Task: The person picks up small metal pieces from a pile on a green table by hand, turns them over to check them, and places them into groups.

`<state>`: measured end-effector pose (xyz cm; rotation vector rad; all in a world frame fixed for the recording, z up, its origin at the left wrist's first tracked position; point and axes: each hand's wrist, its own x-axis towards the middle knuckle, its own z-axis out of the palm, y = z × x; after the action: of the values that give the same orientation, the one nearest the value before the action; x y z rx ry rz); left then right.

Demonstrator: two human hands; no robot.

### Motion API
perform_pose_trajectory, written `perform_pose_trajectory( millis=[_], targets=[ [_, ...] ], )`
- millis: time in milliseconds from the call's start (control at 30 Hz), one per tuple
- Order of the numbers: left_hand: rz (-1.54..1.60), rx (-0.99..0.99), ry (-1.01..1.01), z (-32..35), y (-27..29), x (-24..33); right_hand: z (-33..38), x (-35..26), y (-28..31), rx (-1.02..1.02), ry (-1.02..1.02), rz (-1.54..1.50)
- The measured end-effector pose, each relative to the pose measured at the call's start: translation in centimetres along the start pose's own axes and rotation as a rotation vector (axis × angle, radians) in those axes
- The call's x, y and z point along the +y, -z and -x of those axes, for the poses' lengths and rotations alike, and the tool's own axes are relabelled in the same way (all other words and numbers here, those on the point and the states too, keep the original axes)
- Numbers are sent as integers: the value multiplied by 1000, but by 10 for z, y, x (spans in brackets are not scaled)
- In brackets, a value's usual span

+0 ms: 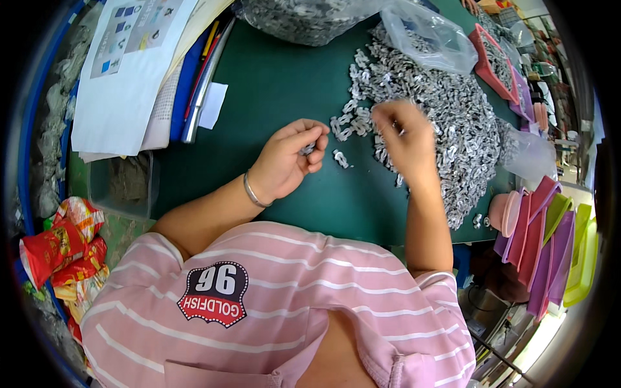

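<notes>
A large heap of small silvery-grey metal parts (453, 136) spreads over the right half of the green table. My left hand (291, 155), a metal bangle at its wrist, is curled with a few of these grey parts showing between thumb and fingers. At the heap's left edge is my right hand (407, 136), smeared by motion, its fingers bent over the parts; whether it grips one is not visible. A few parts (352, 123) lie loose between the hands, and a single part (340, 158) sits apart on the green surface.
Clear plastic bags (427, 35) lie by the heap, one filled bag (307, 22) at the back. Papers (123, 84) and pens (206, 84) are at left, above a clear plastic bin (152, 187). Pink trays (495, 64) and coloured bins (540, 226) stand at right.
</notes>
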<state>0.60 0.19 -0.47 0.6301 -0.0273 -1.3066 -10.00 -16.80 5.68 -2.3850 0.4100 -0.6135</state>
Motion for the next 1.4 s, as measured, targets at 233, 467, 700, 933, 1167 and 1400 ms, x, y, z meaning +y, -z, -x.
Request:
perform_pose_trajectory(
  millis=[233, 467, 700, 933, 1167, 1400],
  targets=[
    [-148, 28, -29, 0, -5, -3, 65, -1, -38, -224, -86, 105],
    [-498, 46, -138, 0, -6, -9, 67, -5, -38, 28, -106, -73],
    [-889, 24, -208, 6, -10, -7, 73, -8, -37, 106, -202, -648],
    [-918, -92, -468, 13, -17, -6, 78, -3, -33, 35, -223, -1021],
    [-808, -100, -407, 11, -13, -7, 78, -13, -35, 165, -180, -984],
    [-483, -87, -129, 11, -11, -9, 74, -29, -35, 244, -15, -851]
  ],
)
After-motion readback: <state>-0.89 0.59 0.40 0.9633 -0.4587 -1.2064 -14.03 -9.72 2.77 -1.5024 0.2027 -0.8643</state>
